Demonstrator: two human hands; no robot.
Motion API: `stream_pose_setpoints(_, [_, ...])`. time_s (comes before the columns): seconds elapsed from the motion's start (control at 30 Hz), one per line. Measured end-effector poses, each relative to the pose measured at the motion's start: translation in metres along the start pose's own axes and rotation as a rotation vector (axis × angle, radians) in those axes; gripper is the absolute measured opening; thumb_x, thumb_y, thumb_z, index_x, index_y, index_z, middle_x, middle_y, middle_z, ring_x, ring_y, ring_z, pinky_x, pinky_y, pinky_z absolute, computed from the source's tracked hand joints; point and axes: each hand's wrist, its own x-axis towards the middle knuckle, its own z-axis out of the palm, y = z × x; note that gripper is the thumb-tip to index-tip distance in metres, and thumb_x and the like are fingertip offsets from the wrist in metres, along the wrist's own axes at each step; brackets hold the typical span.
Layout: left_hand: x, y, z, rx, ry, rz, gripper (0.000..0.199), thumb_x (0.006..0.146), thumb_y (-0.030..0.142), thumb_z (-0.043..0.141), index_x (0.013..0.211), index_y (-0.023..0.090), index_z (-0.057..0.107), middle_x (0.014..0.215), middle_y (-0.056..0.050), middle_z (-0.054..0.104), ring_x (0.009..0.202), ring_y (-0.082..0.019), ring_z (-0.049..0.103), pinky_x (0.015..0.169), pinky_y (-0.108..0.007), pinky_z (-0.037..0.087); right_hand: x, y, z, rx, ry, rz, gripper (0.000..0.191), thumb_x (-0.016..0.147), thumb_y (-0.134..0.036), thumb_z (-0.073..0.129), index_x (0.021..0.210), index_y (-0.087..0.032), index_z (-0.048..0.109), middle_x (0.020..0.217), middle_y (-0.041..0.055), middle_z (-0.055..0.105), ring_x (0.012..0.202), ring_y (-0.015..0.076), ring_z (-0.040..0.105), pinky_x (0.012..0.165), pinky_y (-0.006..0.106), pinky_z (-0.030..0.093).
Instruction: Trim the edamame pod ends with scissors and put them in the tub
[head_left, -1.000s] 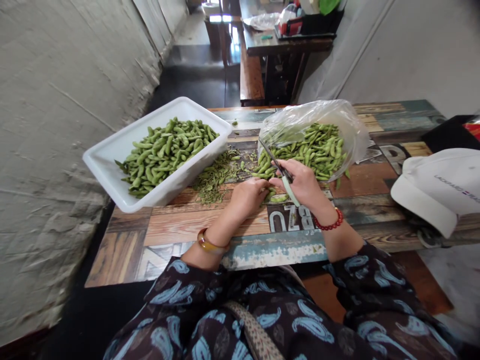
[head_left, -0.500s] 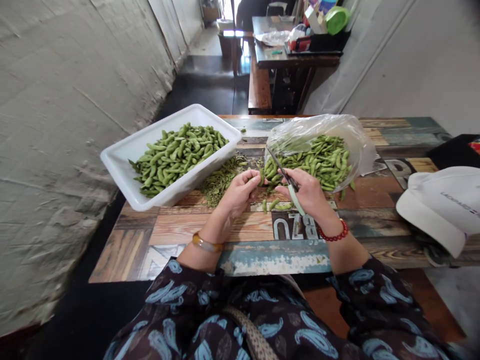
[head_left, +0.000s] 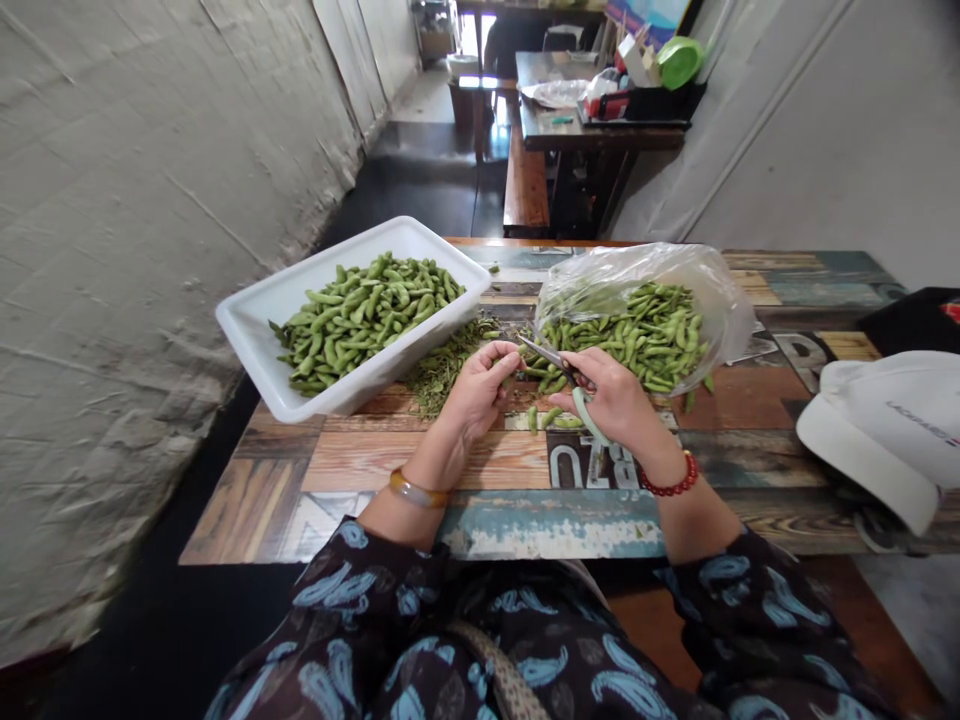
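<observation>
My left hand (head_left: 480, 388) is closed in a pinch on an edamame pod, now mostly hidden by the fingers. Scissors (head_left: 582, 408) with pale green handles are gripped in my right hand (head_left: 613, 395). Their dark blades point left and reach close to my left fingertips. Behind the right hand, a clear plastic bag (head_left: 724, 300) lies open with many green edamame pods (head_left: 645, 330) spilling at its mouth. A few loose pods (head_left: 559, 421) rest on the table below the blades. Left of my hands, a white plastic tub (head_left: 259, 300) holds a heap of edamame pods (head_left: 360, 315).
Green trimmings (head_left: 435, 385) are piled between the tub and my left hand. A white cap (head_left: 885, 415) sits on the patchwork-patterned table (head_left: 420, 460) at the right. Farther off stands another table (head_left: 536, 115) carrying a black tray with items, beside a wooden bench (head_left: 525, 185).
The scissors have swung from pointing steeply away to lying more sideways, their tips nearer my left fingers. The pod at my left fingertips shows less now. The view has shifted slightly.
</observation>
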Motion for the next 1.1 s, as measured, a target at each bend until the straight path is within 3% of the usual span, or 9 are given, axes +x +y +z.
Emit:
stream_pose_setpoints(0.4, [-0.006, -0.006, 0.008, 0.100, -0.042, -0.009, 0.033, 0.070, 0.037, 0.080, 0.080, 0.016, 0.057, 0.075, 0.001, 0.064, 0.044, -0.003, 0.037, 0.039, -0.017, 0.020, -0.001, -0.003, 0.003, 0.023, -0.037, 0.024, 0.051, 0.081, -0.036, 0.076, 0.127, -0.019, 0.060, 0.103, 0.0084, 0.063, 0.084, 0.0223, 0.062, 0.076, 0.036, 0.054])
stream_pose_setpoints(0.6, [-0.002, -0.013, 0.004, 0.209, -0.048, 0.126, 0.027, 0.072, 0.033, 0.077, 0.078, 0.015, 0.058, 0.077, -0.001, 0.063, 0.065, -0.009, 0.052, 0.059, -0.019, 0.039, -0.002, -0.002, 0.006, 0.045, -0.048, 0.011, 0.052, 0.082, -0.039, 0.075, 0.128, -0.020, 0.059, 0.106, 0.0090, 0.063, 0.087, 0.0225, 0.063, 0.077, 0.035, 0.053])
stream_pose_setpoints(0.83, [0.003, -0.013, -0.001, 0.393, -0.018, 0.262, 0.018, 0.073, 0.027, 0.074, 0.075, 0.015, 0.061, 0.077, 0.000, 0.062, 0.072, -0.011, 0.051, 0.070, -0.023, 0.041, -0.001, -0.004, 0.003, 0.042, -0.063, -0.016, 0.044, 0.085, -0.042, 0.071, 0.121, -0.019, 0.061, 0.095, 0.0072, 0.062, 0.078, 0.0207, 0.061, 0.073, 0.034, 0.052])
stream_pose_setpoints(0.97, [0.002, -0.011, 0.000, 0.417, 0.020, 0.266, 0.015, 0.072, 0.026, 0.074, 0.079, 0.015, 0.065, 0.074, 0.001, 0.060, 0.068, -0.011, 0.050, 0.066, -0.023, 0.039, -0.001, -0.002, 0.003, 0.043, -0.076, -0.001, 0.041, 0.086, -0.041, 0.070, 0.121, -0.020, 0.062, 0.094, 0.0069, 0.063, 0.081, 0.0223, 0.063, 0.075, 0.034, 0.053])
stream_pose_setpoints(1.1, [0.000, -0.011, 0.001, 0.381, 0.013, 0.195, 0.021, 0.072, 0.031, 0.074, 0.086, 0.016, 0.071, 0.073, 0.000, 0.063, 0.067, -0.012, 0.053, 0.062, -0.024, 0.040, 0.000, 0.003, 0.004, 0.057, 0.021, 0.034, 0.041, 0.085, -0.041, 0.071, 0.120, -0.022, 0.063, 0.095, 0.0073, 0.066, 0.088, 0.0244, 0.065, 0.079, 0.037, 0.054])
